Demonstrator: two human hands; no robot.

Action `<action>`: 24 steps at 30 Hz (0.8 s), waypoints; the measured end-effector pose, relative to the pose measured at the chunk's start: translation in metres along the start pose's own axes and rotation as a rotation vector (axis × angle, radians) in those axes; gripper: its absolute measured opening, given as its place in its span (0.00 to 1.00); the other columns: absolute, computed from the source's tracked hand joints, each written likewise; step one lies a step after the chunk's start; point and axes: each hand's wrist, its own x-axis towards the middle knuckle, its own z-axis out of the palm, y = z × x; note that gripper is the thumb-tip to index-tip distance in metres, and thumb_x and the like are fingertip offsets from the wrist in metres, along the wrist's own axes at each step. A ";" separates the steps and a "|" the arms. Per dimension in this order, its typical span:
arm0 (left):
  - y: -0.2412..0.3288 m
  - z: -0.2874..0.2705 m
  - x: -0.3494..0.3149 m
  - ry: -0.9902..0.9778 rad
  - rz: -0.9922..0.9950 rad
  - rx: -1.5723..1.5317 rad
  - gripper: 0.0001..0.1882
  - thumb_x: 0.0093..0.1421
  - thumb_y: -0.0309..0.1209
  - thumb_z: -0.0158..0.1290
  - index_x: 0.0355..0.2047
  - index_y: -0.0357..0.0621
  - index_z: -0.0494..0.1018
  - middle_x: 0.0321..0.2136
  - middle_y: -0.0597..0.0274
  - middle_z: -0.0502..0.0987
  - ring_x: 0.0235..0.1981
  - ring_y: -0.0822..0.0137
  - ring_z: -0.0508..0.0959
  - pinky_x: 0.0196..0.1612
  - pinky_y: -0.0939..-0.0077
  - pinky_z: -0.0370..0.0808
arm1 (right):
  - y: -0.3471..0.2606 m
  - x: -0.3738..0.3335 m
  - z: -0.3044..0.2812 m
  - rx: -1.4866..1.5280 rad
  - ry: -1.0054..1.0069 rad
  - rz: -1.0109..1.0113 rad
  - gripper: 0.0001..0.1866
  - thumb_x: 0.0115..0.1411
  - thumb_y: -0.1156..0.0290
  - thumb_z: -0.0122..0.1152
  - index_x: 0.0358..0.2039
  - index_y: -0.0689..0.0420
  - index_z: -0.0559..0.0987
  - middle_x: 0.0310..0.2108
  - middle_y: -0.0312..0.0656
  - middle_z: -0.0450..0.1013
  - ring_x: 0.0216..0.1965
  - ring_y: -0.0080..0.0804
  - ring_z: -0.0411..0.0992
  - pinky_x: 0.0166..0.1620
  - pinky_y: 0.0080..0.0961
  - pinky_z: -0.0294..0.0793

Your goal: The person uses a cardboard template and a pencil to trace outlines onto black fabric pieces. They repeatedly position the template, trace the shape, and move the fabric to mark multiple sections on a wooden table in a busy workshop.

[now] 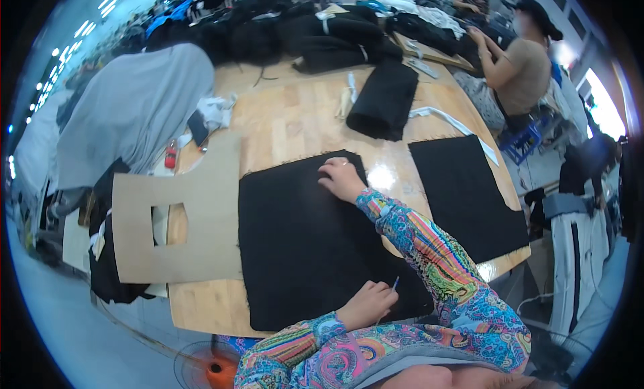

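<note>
A large black fabric panel (295,234) with frayed edges lies flat on the wooden table in front of me. My right hand (342,179) rests on its upper right part, fingers apart and slightly bent, holding nothing I can see. Lower down, near the panel's bottom edge, my left hand (369,304) is closed around a slim pen-like stick (396,281), whose bluish tip pokes out above the fingers. Just left of the panel sits a beige cardboard pattern template (208,221) with a cut-out window. Another black fabric piece (463,194), notched at one side, lies to the right.
Beyond the panel stands a rolled black fabric bundle (384,100) beside white strips. Grey cloth (141,107) covers a pile at the left, near a small red object (171,154). Dark fabric heaps (288,36) line the far edge. A seated person (523,67) works at the far right.
</note>
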 end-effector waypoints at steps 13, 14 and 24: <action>-0.003 0.026 0.007 -0.110 0.073 -0.239 0.11 0.49 0.27 0.56 0.33 0.44 0.67 0.27 0.61 0.72 0.34 0.59 0.73 0.37 0.67 0.67 | 0.017 0.016 0.020 -0.179 0.109 0.265 0.11 0.47 0.65 0.68 0.30 0.53 0.78 0.34 0.42 0.72 0.43 0.44 0.69 0.43 0.40 0.69; 0.001 0.021 0.010 -0.121 0.030 -0.306 0.09 0.50 0.25 0.55 0.31 0.43 0.68 0.26 0.58 0.73 0.33 0.56 0.73 0.38 0.63 0.69 | 0.019 0.014 0.020 -0.164 0.104 0.280 0.11 0.47 0.65 0.68 0.30 0.52 0.78 0.34 0.42 0.72 0.43 0.44 0.69 0.43 0.40 0.70; 0.001 0.010 0.005 -0.078 -0.105 -0.416 0.04 0.54 0.26 0.51 0.30 0.42 0.68 0.23 0.55 0.72 0.32 0.56 0.73 0.34 0.66 0.72 | 0.008 0.013 0.026 -0.125 0.226 0.256 0.06 0.49 0.69 0.65 0.25 0.53 0.75 0.33 0.41 0.70 0.43 0.45 0.68 0.45 0.40 0.66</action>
